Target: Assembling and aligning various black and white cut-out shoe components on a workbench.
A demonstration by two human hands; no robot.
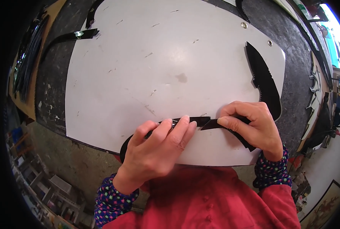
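My left hand (158,147) is closed over a glossy black curved strip (201,121) at the near edge of a white board (139,68). The strip's tail bends down past my left wrist. My right hand (254,124) pinches a second black curved piece (212,124) between thumb and fingers; part of this piece shows below the thumb, and the palm hides the rest. The narrow ends of both pieces meet between my hands, touching or slightly overlapping; I cannot tell which. Beyond my right hand lies a wide, notched black curved piece (264,78).
Another black strip (74,35) juts over the board's left edge. A cardboard tray (32,100) of long black strips is at far left. Metal eyelets (244,25) sit in the board's far right corner. White curved pieces (314,86) lie at right. Grey stools (61,184) stand below left.
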